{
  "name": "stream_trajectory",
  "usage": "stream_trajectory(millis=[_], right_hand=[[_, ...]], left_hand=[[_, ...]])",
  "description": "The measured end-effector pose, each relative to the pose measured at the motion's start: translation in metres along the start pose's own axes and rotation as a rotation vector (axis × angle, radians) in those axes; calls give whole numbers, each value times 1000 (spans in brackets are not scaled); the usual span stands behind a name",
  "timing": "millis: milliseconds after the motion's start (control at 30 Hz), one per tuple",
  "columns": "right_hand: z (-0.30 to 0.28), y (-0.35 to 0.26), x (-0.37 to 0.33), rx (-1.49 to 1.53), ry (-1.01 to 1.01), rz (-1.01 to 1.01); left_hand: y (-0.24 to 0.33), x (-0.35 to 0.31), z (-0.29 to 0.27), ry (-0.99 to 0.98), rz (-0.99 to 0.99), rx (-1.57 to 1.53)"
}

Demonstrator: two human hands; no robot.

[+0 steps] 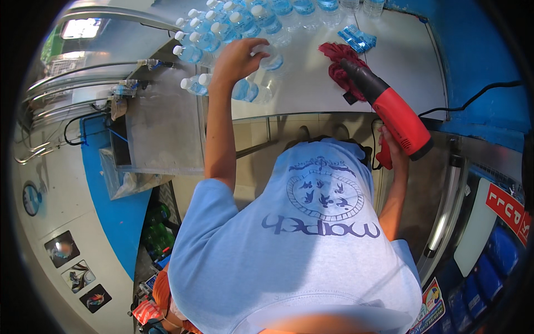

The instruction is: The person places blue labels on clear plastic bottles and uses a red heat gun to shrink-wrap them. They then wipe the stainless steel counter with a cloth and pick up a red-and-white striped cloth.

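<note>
At a white surface, a person in a light blue shirt stood before a cluster of bottles, a heat gun in one hand.

The surface spread in front of the person, and the white-capped bottles with blue bands stood close together on its left and far parts; two more were nearer the front edge, partly behind the left forearm. The red-and-black heat gun was gripped by its handle in the right hand, its nozzle overlapping, in this view, a crumpled dark red cloth; contact could not be told. The left hand gripped the upper part of a clear bottle between thumb and fingers, just beside the cluster. Blue wrappers lay near the cloth.
</note>
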State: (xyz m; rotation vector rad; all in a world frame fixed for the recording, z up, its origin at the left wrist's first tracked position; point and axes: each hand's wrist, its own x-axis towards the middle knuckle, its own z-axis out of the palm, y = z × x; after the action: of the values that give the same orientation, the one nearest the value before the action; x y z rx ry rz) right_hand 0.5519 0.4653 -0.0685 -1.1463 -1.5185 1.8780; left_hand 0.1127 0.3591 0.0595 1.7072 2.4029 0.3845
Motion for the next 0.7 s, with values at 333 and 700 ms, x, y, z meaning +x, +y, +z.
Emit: stream_trajectory(millis=[333, 700], right_hand=[[-1, 13, -15, 86, -90, -6], [14, 19, 3, 97, -235, 64]], left_hand=[[45, 14, 41, 163, -147, -73], [4, -10, 114, 80, -241, -972]])
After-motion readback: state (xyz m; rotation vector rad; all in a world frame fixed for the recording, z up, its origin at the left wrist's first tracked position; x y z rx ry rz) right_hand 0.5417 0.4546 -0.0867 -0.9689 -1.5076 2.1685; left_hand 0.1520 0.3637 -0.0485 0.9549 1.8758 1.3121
